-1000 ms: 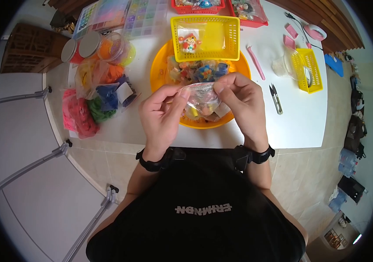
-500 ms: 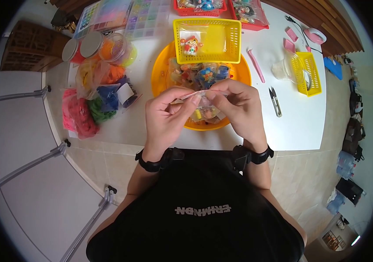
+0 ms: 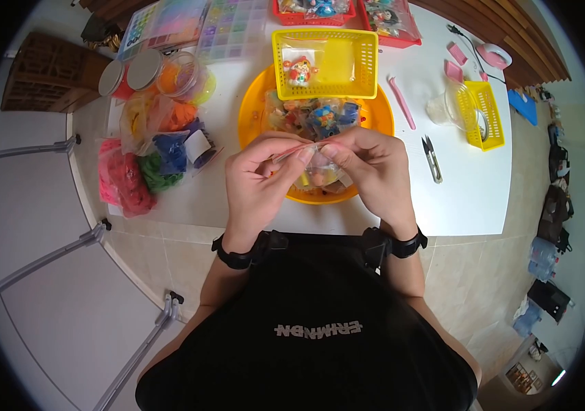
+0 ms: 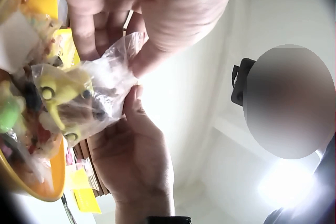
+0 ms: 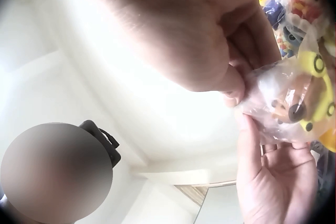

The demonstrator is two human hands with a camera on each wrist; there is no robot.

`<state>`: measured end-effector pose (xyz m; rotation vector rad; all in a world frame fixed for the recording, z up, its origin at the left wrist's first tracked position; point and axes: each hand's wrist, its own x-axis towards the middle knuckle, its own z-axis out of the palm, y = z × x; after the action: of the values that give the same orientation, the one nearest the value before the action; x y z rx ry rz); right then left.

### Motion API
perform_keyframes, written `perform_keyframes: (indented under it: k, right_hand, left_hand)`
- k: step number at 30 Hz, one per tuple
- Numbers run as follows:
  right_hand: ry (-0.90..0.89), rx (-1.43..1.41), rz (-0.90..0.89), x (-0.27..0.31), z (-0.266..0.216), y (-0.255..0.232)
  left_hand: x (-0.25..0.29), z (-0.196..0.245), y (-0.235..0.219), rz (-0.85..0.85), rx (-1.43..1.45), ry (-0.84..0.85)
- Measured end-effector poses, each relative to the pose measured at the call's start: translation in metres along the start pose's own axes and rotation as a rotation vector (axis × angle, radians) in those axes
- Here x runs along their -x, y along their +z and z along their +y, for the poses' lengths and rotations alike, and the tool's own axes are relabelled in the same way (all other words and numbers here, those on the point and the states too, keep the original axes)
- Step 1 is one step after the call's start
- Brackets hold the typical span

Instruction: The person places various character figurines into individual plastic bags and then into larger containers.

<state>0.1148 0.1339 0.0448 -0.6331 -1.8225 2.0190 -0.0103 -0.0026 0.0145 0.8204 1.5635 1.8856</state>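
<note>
White table (image 3: 467, 195), left hand (image 3: 258, 181) and right hand (image 3: 381, 178) pinching clear bag (image 4: 86, 98), filled end pointing down

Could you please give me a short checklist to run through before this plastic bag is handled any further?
1. Left fingers pinching the clear plastic bag at its edge: ok.
2. Right fingers pinching the same edge: ok.
3. Yellow toy piece inside the bag: ok, it shows through the plastic.
4. Bag held over the orange basin: ok, by the head view.
5. Bag fully sealed: cannot tell, the fingers cover much of its edge.
6. Thread snips out of the way: ok, they lie on the table apart from the fingers.
</note>
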Motion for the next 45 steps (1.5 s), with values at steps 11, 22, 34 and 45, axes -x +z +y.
perform_keyframes:
  k: [11,22,34,45]
  right_hand:
    - [0.044,-0.071,-0.066,-0.002,0.000,-0.004]
    - [-0.174,0.483,-0.151,-0.011,-0.004,0.001]
    - [-0.167,0.331,0.110,-0.060,-0.003,-0.029]
    - [-0.275,0.977,0.220,-0.133,0.034,-0.048]
  left_hand:
    - [0.001,0.007,0.000,0.015,-0.077,0.056]
    - [-0.001,-0.005,-0.008,0.118,0.044,0.019]
    - [-0.003,0.004,-0.012,0.203,0.102,-0.053]
    - [0.004,0.005,-0.023,0.208,0.200,-0.063]
